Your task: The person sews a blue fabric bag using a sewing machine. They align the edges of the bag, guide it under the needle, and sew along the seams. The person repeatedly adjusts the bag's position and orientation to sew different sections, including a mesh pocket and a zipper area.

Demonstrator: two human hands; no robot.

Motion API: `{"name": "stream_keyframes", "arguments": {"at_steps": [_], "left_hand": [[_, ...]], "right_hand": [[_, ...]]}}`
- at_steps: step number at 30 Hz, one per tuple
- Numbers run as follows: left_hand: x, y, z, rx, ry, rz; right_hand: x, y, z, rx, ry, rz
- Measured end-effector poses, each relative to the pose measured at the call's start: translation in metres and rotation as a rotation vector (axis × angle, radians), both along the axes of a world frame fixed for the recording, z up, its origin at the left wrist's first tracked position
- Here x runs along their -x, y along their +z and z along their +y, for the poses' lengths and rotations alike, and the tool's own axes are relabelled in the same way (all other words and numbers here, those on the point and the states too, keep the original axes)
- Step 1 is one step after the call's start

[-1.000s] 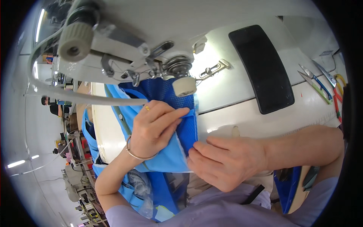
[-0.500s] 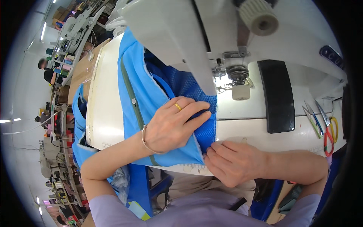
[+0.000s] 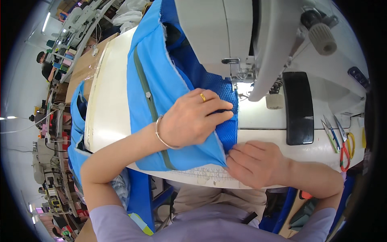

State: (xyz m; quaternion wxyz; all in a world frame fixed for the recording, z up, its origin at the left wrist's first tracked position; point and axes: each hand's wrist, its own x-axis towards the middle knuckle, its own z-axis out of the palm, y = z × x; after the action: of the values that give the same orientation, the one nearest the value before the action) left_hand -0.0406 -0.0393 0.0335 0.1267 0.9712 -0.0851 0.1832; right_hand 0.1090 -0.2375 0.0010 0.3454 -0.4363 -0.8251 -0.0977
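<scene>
Got a black phone (image 3: 299, 109) right of centre, scissors (image 3: 344, 137) far right, plus white bags (image 3: 129, 17) and a coworker (image 3: 47, 70) upper left.

The view looks steeply down from the person's own head, through the left of two fisheye cameras, over the lavender shirt (image 3: 201, 226) at the lower edge and the beige trousers (image 3: 213, 198) above it. It faces forward across the white table (image 3: 111, 92), with the left hand (image 3: 195, 117) and right hand (image 3: 258, 163) close by near the middle. The sewing machine (image 3: 215, 28) looms near at the top, cut by the frame. Straight edges bow outward and the corners go black. Toward the left rim the room tilts steeply; its depth there is hard to judge.
</scene>
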Motion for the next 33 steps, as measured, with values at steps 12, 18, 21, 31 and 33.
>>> {"name": "stream_keyframes", "arguments": {"at_steps": [12,18,21,31,33], "left_hand": [[-0.029,0.040,0.020,-0.100,0.121,0.270],[-0.041,0.044,0.019,-0.017,0.216,0.406],[-0.044,0.049,0.015,0.039,0.265,0.531],[-0.023,0.015,0.002,-0.476,0.037,-0.034],[-0.022,0.014,0.004,-0.368,0.079,-0.019]], "right_hand": [[-0.003,-0.003,0.009,0.001,-0.103,0.012],[-0.003,-0.007,0.009,-0.040,-0.087,0.038],[-0.004,-0.008,0.010,-0.044,-0.086,0.040],[-0.004,-0.012,0.014,-0.055,-0.077,0.076],[-0.005,-0.011,0.013,-0.054,-0.086,0.062]]}}
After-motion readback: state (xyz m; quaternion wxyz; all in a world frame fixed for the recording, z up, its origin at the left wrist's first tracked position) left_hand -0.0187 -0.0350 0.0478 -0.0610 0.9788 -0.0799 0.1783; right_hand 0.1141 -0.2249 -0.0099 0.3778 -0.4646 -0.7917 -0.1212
